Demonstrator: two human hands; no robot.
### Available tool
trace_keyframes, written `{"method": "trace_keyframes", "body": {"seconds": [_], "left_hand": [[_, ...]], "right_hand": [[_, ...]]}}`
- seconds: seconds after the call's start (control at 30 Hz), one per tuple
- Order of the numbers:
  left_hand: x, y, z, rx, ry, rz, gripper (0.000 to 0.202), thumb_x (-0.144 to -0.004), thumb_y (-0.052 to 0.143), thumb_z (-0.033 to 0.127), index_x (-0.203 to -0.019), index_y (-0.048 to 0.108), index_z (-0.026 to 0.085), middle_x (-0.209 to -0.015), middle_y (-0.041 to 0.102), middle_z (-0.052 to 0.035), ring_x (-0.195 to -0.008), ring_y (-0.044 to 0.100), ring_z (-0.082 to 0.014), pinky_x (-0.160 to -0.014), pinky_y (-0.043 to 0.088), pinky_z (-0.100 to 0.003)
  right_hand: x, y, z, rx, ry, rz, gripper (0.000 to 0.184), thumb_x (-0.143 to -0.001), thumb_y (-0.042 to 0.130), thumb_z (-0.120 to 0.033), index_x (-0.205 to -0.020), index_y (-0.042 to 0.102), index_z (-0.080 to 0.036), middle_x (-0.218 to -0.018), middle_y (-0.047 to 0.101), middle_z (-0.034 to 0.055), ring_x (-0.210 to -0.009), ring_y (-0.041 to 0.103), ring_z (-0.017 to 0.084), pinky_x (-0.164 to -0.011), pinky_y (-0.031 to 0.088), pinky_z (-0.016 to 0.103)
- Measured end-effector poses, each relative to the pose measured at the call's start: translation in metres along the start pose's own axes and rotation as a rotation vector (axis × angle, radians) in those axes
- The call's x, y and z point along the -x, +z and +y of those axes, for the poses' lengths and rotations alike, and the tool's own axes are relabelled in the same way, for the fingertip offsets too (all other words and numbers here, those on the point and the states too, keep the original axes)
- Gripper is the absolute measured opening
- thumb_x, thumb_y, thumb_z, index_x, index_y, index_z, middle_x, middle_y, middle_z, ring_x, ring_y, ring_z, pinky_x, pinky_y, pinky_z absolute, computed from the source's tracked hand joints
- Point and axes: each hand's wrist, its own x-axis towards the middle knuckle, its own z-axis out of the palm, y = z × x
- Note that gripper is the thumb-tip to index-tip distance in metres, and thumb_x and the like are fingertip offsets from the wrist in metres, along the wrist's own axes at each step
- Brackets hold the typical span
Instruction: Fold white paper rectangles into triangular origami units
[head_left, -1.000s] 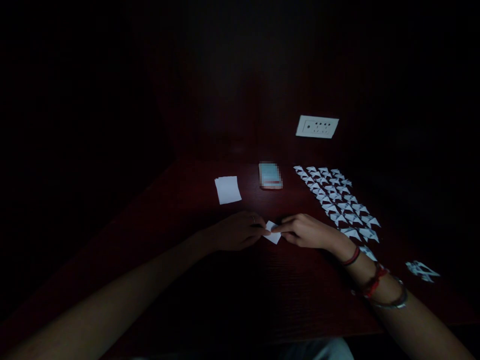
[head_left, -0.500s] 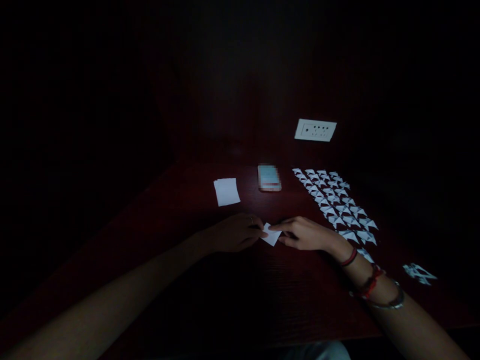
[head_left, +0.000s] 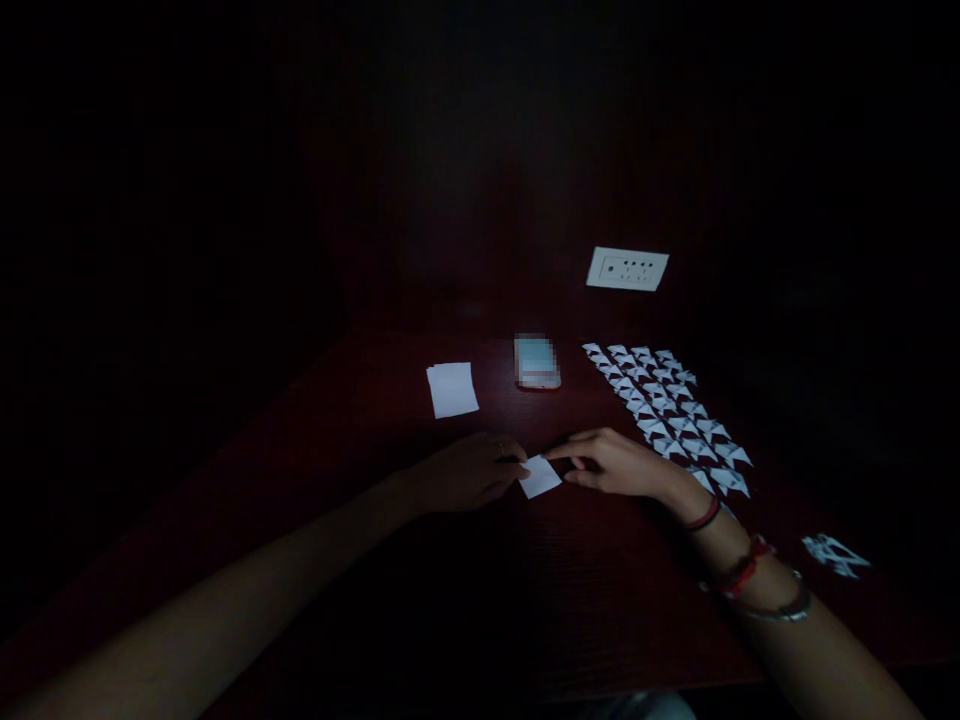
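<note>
A small folded white paper lies on the dark red table between my two hands. My left hand is curled, its fingertips pressing the paper's left edge. My right hand reaches in from the right, its fingers pinched together over the paper's upper right corner. Red thread bands and a metal bangle sit on my right wrist. The room is very dark.
A small stack of white paper squares lies behind my left hand. A phone lies further back. Rows of several folded white paper pieces cover the right side, with one more cluster apart. A white wall socket is behind.
The paper now lies flatter and shows more between my hands. My right fingers have shifted up to its top corner. The view has drifted slightly.
</note>
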Motion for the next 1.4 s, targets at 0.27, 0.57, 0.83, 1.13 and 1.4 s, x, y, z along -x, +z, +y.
{"method": "trace_keyframes", "body": {"seconds": [0.27, 0.57, 0.83, 1.13, 1.4], "left_hand": [[0.0, 0.0, 0.002, -0.05, 0.01, 0.014, 0.026, -0.084, 0.039, 0.019, -0.109, 0.047, 0.018, -0.112, 0.048, -0.0065, -0.105, 0.041, -0.0188, -0.088, 0.034, -0.034], [-0.003, -0.001, 0.008, -0.111, -0.002, -0.064, 0.034, -0.084, 0.039, 0.016, -0.118, 0.04, 0.02, -0.112, 0.048, -0.0075, -0.106, 0.041, -0.0194, -0.087, 0.034, -0.035], [-0.004, 0.001, 0.012, -0.119, -0.01, -0.079, 0.037, -0.082, 0.041, 0.013, -0.118, 0.04, 0.021, -0.121, 0.042, -0.0071, -0.113, 0.034, -0.0203, -0.09, 0.032, -0.035], [-0.002, 0.001, 0.01, -0.115, -0.044, -0.139, 0.045, -0.082, 0.042, 0.013, -0.124, 0.032, 0.022, -0.124, 0.041, -0.0036, -0.118, 0.03, -0.0198, -0.094, 0.025, -0.035], [-0.003, 0.002, 0.009, -0.113, -0.071, -0.157, 0.047, -0.08, 0.043, 0.013, -0.125, 0.03, 0.023, -0.126, 0.039, -0.0022, -0.12, 0.026, -0.0203, -0.096, 0.022, -0.036]], "right_hand": [[0.0, 0.004, 0.006, -0.037, -0.101, -0.037, 0.023, -0.08, 0.047, -0.027, -0.097, 0.061, -0.019, -0.082, 0.055, 0.0036, -0.071, 0.051, 0.011, -0.065, 0.039, 0.021], [-0.002, 0.01, 0.008, -0.108, -0.055, 0.07, 0.023, -0.084, 0.04, -0.026, -0.087, 0.06, -0.015, -0.079, 0.057, 0.0045, -0.071, 0.052, 0.011, -0.066, 0.04, 0.022], [-0.006, 0.018, 0.009, -0.126, 0.044, 0.151, 0.016, -0.079, 0.044, -0.02, -0.076, 0.059, -0.014, -0.071, 0.055, 0.0022, -0.063, 0.05, 0.01, -0.059, 0.038, 0.021], [-0.012, 0.022, 0.008, -0.134, 0.169, 0.215, 0.015, -0.075, 0.044, -0.017, -0.067, 0.056, -0.014, -0.065, 0.052, -0.0003, -0.058, 0.046, 0.008, -0.057, 0.034, 0.02], [-0.015, 0.026, 0.01, -0.179, 0.257, 0.249, 0.011, -0.072, 0.047, -0.018, -0.064, 0.054, -0.014, -0.062, 0.051, -0.0014, -0.057, 0.045, 0.008, -0.055, 0.034, 0.019]]}}
